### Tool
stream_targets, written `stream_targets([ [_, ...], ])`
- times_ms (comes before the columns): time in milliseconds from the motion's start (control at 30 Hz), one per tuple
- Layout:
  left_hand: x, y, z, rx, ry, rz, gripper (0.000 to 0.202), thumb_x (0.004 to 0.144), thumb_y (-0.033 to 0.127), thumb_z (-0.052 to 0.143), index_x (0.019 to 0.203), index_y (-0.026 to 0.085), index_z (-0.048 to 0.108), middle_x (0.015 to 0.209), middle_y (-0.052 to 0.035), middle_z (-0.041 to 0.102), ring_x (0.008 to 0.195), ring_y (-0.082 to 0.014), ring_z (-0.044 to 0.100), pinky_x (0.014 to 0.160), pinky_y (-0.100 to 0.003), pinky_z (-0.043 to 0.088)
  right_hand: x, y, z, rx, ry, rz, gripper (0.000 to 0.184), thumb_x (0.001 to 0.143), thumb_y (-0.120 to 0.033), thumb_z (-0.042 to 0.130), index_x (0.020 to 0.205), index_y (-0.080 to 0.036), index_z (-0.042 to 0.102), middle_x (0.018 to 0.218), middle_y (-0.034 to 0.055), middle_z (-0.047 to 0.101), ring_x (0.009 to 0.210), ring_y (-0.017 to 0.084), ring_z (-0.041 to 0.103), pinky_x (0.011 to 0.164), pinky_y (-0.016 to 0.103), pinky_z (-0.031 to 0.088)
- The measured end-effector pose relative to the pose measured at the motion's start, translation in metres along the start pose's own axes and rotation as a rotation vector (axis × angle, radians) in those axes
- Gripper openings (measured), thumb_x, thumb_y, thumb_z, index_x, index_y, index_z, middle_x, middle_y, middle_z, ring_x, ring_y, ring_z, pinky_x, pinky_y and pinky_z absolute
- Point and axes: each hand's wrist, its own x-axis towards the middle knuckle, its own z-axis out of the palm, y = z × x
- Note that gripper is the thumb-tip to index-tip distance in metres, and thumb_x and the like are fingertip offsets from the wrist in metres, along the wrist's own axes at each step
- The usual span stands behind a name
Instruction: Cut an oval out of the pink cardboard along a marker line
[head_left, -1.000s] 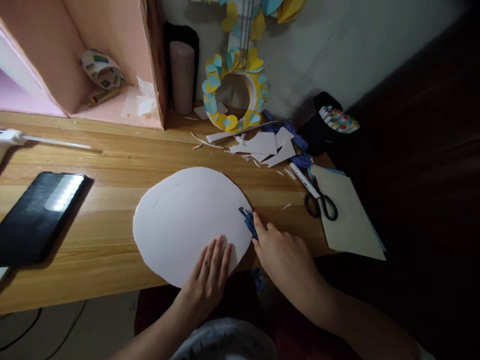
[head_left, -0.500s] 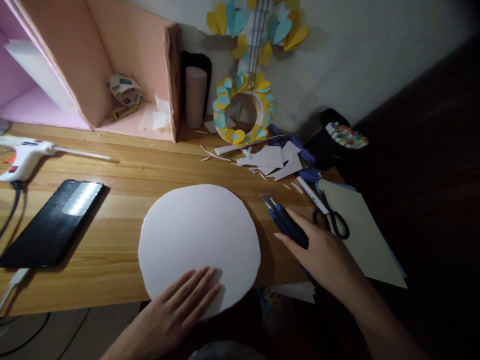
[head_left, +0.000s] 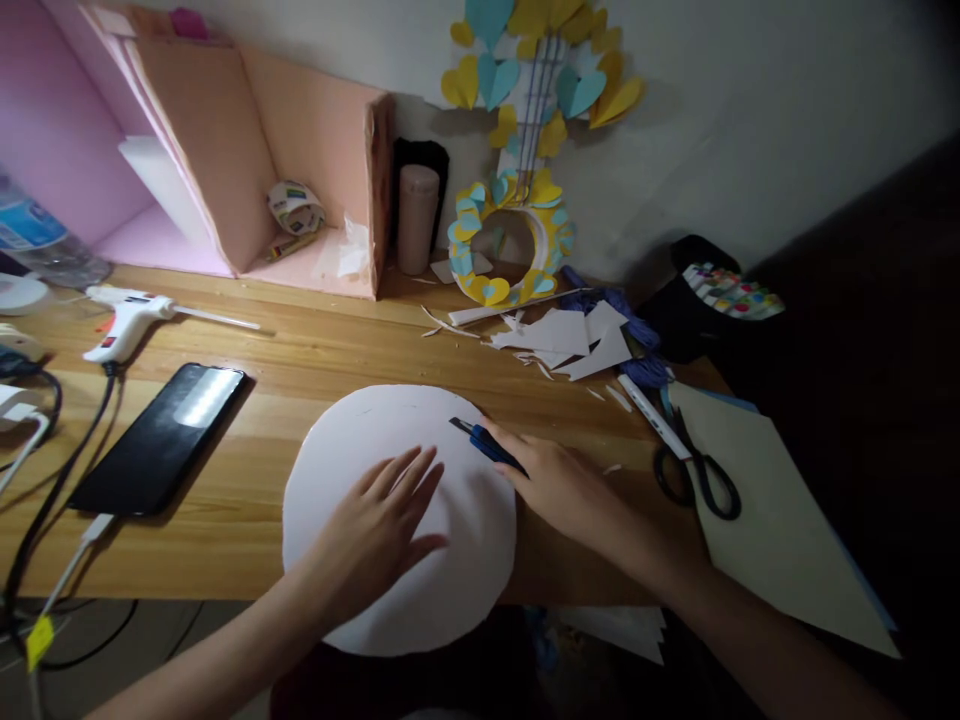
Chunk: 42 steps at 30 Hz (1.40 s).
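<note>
A round white board (head_left: 457, 560) with a slightly uneven edge lies on the wooden table, its near side hanging over the front edge. My left hand (head_left: 386, 520) is over the middle of the board with fingers and thumb spread; whether it touches the surface I cannot tell. In my right hand (head_left: 555, 480) is a blue utility knife (head_left: 491, 445), its blade out and pointing left above the board's upper right part. Faint marks show near the board's far edge.
White board scraps (head_left: 559, 335) lie behind, beside blue yarn (head_left: 637, 345). Scissors (head_left: 716, 485) and a white pen (head_left: 652, 415) rest at right by paper sheets (head_left: 780, 510). At left are a phone (head_left: 161, 440) and a glue gun (head_left: 131, 322). A heart-covered ring (head_left: 461, 240) stands behind.
My right hand has brought the knife left, from beside the board to above it. My left hand has moved up to the board's middle, fingers spreading. The view has shifted left.
</note>
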Motion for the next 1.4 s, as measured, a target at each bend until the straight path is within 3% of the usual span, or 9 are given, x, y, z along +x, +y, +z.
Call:
stream_targets([
  [133,0.03,0.0,0.013,-0.05,-0.079,-0.018,0.047,0.091,0.039,0.05,0.124,0.005,0.053,0.126,-0.0162,0.059,0.11,-0.0258,0.057,0.088,-0.037,0.049,0.013,-0.007,0.001,-0.096,-0.017,0.015,0.048,0.093,-0.026,0.044,0.141,-0.025,0.039,0.105,0.0098,0.071,0.094,0.024,0.067,0.076,0.033,0.051],
  [267,0.03,0.003,0.02,-0.074,-0.12,-0.032,0.039,0.09,0.034,0.053,0.118,0.007,0.056,0.118,-0.0156,0.063,0.098,-0.023,0.062,0.075,-0.033,0.051,0.019,-0.006,0.005,-0.154,-0.019,0.001,0.048,0.094,-0.026,0.043,0.141,-0.026,0.038,0.103,0.0094,0.071,0.09,0.022,0.068,0.073,0.029,0.05],
  [500,0.022,-0.002,0.031,-0.027,-0.046,0.04,0.032,0.094,0.022,0.044,0.121,0.007,0.054,0.121,-0.015,0.061,0.103,-0.0228,0.059,0.081,-0.033,0.047,0.022,-0.006,0.005,-0.355,-0.02,-0.065,0.05,0.094,-0.021,0.039,0.143,-0.024,0.033,0.101,0.0094,0.07,0.083,0.019,0.068,0.067,0.027,0.05],
  [667,0.019,-0.006,0.032,-0.068,-0.047,0.042,0.034,0.096,0.023,0.039,0.125,0.01,0.053,0.124,-0.0133,0.06,0.105,-0.0227,0.059,0.084,-0.035,0.047,0.024,-0.006,0.003,-0.411,-0.028,-0.104,0.05,0.093,-0.018,0.04,0.142,-0.024,0.036,0.091,0.0071,0.072,0.074,0.017,0.068,0.06,0.024,0.048],
  [1033,0.019,-0.006,0.033,-0.078,-0.066,0.017,0.036,0.097,0.026,0.037,0.126,0.014,0.054,0.124,-0.009,0.06,0.097,-0.0209,0.059,0.085,-0.035,0.047,0.024,-0.008,0.002,-0.417,-0.09,-0.038,0.048,0.094,-0.023,0.039,0.142,-0.026,0.036,0.09,0.0084,0.072,0.074,0.018,0.068,0.06,0.026,0.048],
  [1200,0.018,-0.006,0.033,-0.062,-0.056,-0.007,0.035,0.096,0.026,0.039,0.125,0.015,0.055,0.123,-0.0067,0.061,0.091,-0.0197,0.059,0.083,-0.035,0.046,0.016,-0.014,-0.003,-0.436,-0.134,-0.016,0.052,0.095,-0.023,0.038,0.146,-0.022,0.029,0.082,0.0088,0.072,0.071,0.021,0.069,0.059,0.028,0.048],
  [1400,0.018,-0.006,0.033,-0.08,-0.076,-0.011,0.035,0.096,0.027,0.039,0.126,0.016,0.054,0.124,-0.0062,0.06,0.092,-0.0196,0.057,0.084,-0.035,0.045,0.008,-0.012,-0.005,-0.393,-0.151,0.046,0.048,0.094,-0.026,0.04,0.142,-0.026,0.037,0.077,0.0082,0.072,0.067,0.025,0.069,0.055,0.031,0.048],
])
